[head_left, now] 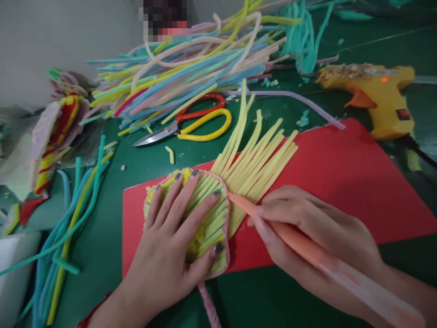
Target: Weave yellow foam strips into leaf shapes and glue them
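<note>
My left hand point(172, 237) lies flat with spread fingers on a rounded craft piece point(208, 223) of pale yellow strips with a pink rim. Bright yellow fuzzy trim shows under the fingers, and much of the piece is hidden. A twisted pink stem point(209, 303) comes out below it. Long pale yellow pipe cleaner strips point(262, 164) fan out past the rim to the upper right. Closed around an orange pen-shaped tool point(293, 239) with a clear rear end, my right hand point(317, 232) holds its tip at the pink rim, where the strips cross it.
Under the piece is a red board point(344, 182) on a green table. Scissors point(201, 120) with red and yellow handles lie behind, before a heap of coloured pipe cleaners point(191, 68). A yellow glue gun point(378, 98) stands right. More pipe cleaners point(73, 223) lie left.
</note>
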{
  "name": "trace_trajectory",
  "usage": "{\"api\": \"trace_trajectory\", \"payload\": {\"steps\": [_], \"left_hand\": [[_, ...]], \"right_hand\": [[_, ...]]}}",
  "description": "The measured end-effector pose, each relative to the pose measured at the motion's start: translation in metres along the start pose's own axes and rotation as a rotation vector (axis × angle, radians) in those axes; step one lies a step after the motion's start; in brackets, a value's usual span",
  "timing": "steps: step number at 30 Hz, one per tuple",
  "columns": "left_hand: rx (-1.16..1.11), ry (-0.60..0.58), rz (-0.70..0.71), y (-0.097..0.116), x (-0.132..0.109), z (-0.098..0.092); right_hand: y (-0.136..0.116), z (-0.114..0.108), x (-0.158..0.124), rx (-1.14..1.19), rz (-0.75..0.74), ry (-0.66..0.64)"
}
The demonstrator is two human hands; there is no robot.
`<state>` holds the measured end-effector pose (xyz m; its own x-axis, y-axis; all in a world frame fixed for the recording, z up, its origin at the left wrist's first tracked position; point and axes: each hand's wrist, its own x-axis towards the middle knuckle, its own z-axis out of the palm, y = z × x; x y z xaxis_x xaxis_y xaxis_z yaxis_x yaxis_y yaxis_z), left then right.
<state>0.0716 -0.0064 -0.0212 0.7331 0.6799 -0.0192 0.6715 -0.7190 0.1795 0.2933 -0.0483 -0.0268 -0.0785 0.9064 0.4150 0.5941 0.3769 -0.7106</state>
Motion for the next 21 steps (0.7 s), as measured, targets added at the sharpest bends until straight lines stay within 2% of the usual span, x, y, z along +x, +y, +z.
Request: {"api": "trace_trajectory", "payload": {"steps": [6,14,18,21], "left_hand": [[0.006,-0.017,-0.015,0.003,0.001,-0.001],[0.012,-0.025,-0.022,0.004,0.0,-0.001],[0.006,-0.041,-0.038,0.004,-0.001,-0.002],[0.003,-0.041,-0.034,0.004,-0.001,-0.002]], "right_hand": [[-0.006,-0.002,-0.011,-0.044,-0.111,-0.044],[-0.001,-0.002,-0.018,-0.067,-0.269,-0.095],[-0.002,-0.001,-0.019,-0.052,-0.261,-0.114],[-0.005,-0.003,-0.017,-0.062,-0.219,-0.077]]}}
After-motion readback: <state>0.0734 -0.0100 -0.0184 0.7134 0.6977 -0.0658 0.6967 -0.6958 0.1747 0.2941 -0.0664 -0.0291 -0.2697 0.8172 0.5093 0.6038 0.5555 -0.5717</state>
